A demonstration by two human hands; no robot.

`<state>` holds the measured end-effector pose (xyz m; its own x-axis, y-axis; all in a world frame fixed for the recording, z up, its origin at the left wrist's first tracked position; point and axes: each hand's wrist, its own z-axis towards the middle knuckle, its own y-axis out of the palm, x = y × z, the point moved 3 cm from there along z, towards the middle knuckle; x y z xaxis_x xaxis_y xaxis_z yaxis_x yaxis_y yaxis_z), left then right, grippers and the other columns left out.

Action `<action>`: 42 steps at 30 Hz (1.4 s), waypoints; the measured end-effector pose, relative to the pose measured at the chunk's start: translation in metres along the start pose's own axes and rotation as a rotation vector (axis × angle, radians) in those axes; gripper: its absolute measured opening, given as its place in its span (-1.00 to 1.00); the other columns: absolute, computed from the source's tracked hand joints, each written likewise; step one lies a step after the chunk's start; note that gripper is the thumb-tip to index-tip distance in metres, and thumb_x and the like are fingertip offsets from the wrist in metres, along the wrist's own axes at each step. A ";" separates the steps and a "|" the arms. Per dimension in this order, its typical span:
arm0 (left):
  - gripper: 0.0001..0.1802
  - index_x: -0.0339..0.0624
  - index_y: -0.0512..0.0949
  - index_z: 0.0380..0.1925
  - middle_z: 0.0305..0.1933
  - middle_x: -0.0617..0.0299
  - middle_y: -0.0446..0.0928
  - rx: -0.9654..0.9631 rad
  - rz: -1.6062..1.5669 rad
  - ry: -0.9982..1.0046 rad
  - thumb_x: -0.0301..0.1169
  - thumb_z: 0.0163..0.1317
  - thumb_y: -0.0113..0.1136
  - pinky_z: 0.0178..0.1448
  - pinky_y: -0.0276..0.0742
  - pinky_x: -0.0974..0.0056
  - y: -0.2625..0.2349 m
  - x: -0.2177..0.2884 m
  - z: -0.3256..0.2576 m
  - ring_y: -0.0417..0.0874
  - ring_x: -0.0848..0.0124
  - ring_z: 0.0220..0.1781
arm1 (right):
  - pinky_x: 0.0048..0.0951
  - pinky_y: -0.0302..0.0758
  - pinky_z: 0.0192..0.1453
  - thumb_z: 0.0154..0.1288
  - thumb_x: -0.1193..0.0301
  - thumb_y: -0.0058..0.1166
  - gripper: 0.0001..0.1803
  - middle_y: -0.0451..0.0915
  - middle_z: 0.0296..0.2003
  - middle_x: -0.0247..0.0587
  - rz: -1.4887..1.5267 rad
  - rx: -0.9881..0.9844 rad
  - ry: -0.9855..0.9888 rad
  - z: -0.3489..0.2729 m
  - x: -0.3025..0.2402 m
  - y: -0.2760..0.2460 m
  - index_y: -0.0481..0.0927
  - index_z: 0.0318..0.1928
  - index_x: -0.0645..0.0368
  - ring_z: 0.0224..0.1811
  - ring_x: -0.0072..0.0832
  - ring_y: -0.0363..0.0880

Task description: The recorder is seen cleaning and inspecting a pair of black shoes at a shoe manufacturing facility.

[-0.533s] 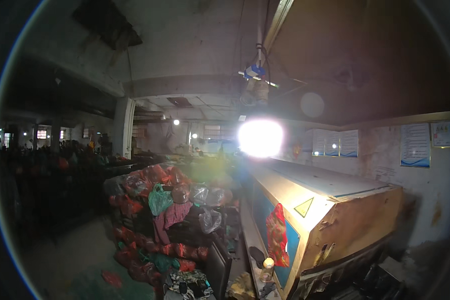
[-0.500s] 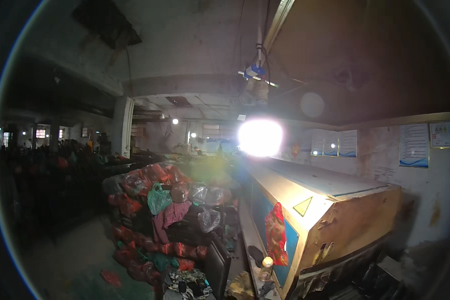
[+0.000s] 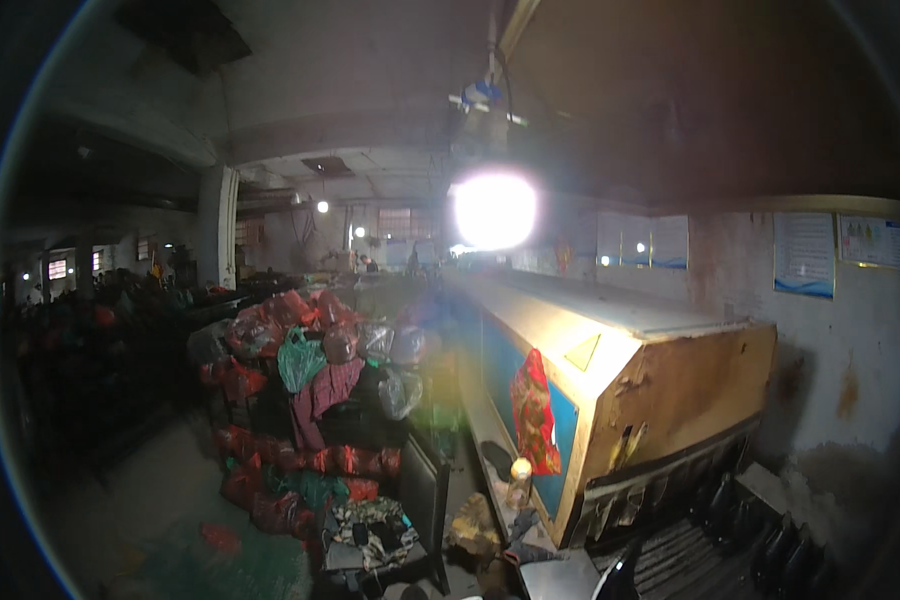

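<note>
Neither of my hands shows in the head view. At the right stands a long wooden-cased machine (image 3: 680, 390) with a blue side panel and a yellow triangular sign (image 3: 583, 351). A red patterned bag (image 3: 534, 415) hangs on that panel. Below it, a jar with a pale lid (image 3: 519, 480) stands on a narrow ledge, close to a dark shoe sole (image 3: 495, 459). A chair (image 3: 427, 510) at bottom centre has a camouflage-patterned cloth (image 3: 373, 530) on its seat.
Red and clear plastic bags (image 3: 270, 330) are heaped left of the machine, with a maroon cloth (image 3: 328, 392) draped over them. Dark pointed objects (image 3: 785, 550) stand by a slatted rack (image 3: 670, 560) at lower right. A bright lamp (image 3: 495, 211) glares above. Framed notices hang on the right wall.
The view has tipped downward and turned slightly right, so the scene sits higher and further left. The slatted rack and more of the chair now show at the bottom.
</note>
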<state>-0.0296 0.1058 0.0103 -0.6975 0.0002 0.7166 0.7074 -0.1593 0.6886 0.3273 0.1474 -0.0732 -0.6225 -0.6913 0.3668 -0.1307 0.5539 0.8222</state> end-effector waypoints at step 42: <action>-0.20 -0.35 0.22 0.69 0.54 -0.15 0.54 -0.053 0.061 0.010 0.09 0.80 -0.13 0.63 0.57 -0.08 -0.016 -0.004 0.018 0.59 -0.03 0.57 | -0.19 0.70 0.36 -0.02 0.32 0.76 0.27 0.72 0.21 0.10 -1.974 0.246 -0.997 0.018 0.194 0.019 0.30 0.67 0.37 0.18 -0.18 0.80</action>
<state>-0.0363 0.1264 -0.0014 -0.6544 -0.0204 0.7558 0.7419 -0.2103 0.6367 0.1897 0.0319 0.0053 0.3167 0.0647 -0.9463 -0.9124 -0.2521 -0.3226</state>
